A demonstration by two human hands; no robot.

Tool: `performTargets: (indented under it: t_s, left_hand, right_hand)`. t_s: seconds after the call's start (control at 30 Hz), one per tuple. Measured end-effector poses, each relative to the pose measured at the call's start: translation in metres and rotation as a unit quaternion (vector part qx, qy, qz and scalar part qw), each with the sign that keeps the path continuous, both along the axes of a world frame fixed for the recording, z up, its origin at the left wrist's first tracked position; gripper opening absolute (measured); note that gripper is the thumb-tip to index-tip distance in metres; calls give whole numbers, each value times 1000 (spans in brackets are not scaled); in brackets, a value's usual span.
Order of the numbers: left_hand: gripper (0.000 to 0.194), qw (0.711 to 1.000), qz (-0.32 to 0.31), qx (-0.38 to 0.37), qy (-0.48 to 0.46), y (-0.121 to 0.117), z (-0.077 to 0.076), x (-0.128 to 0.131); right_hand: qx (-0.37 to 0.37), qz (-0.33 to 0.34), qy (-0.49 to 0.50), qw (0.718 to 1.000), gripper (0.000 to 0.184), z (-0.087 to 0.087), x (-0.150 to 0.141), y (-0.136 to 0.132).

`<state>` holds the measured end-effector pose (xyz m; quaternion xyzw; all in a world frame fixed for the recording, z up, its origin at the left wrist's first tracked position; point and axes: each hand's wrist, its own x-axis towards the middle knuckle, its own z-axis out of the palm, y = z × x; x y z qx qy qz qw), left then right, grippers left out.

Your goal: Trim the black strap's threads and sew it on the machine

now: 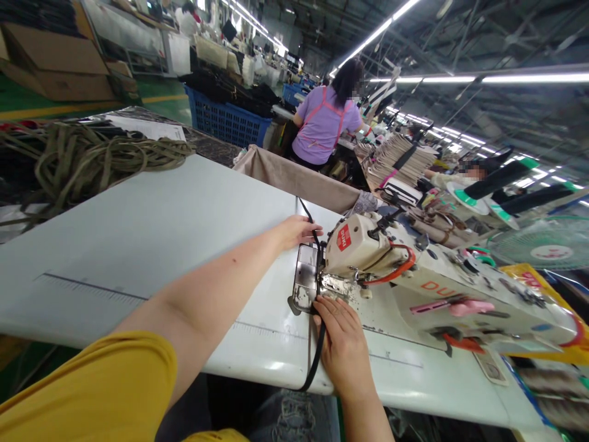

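Note:
A narrow black strap (pixel 316 356) runs from the table's front edge, under the needle area of a white sewing machine (pixel 368 245), and on toward the back. Behind the needle, my left hand (pixel 299 232) has its fingers closed around the strap's far part. My right hand (pixel 341 334) grips the strap just in front of the needle, its fingers together over it and the thumb partly hidden. Between the hands, beside the strap, lies a shiny metal plate (pixel 305 279) on the machine bed. The needle tip itself is too small to make out.
Olive straps (pixel 110 150) lie heaped at the left. Behind the white table (pixel 184 227) are a fabric-lined bin (pixel 294 175), a blue crate (pixel 227 116) and a person in a purple shirt (pixel 324 123). Thread cones (pixel 499 178) and a fan (pixel 547 242) stand right; pink-handled snips (pixel 469 307) rest on the machine.

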<state>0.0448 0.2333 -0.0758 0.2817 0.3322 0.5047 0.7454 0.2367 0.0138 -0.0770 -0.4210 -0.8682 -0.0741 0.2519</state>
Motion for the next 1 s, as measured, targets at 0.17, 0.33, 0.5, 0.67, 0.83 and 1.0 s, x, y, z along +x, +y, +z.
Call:
performTargets:
  t_s: [0.17,0.33,0.5,0.67,0.83,1.0]
  left_hand:
    - [22,997,-67,19,43,-12,-4,17]
    - [24,997,-31,56,52,-7,-1,12]
    - [35,994,49,92,26,1,8,-12]
    - [82,994,31,102,11,-1,8,-16]
    - [82,996,-54,71,19,-6,0,3]
    - [51,996,-62,58,32,-8,-6,13]
  right_hand:
    - [0,3,7,1000,28,0,0,0]
    - [-5,2,5,1000,28,0,-1,0]
    - [-3,1,12,1000,27,1,-1,0]
    - [1,4,13,1000,27,0,-1,0]
    - [1,-1,13,1000,28,1,-1,-1]
    - [-1,1,13,1000,29,-1,0,0]
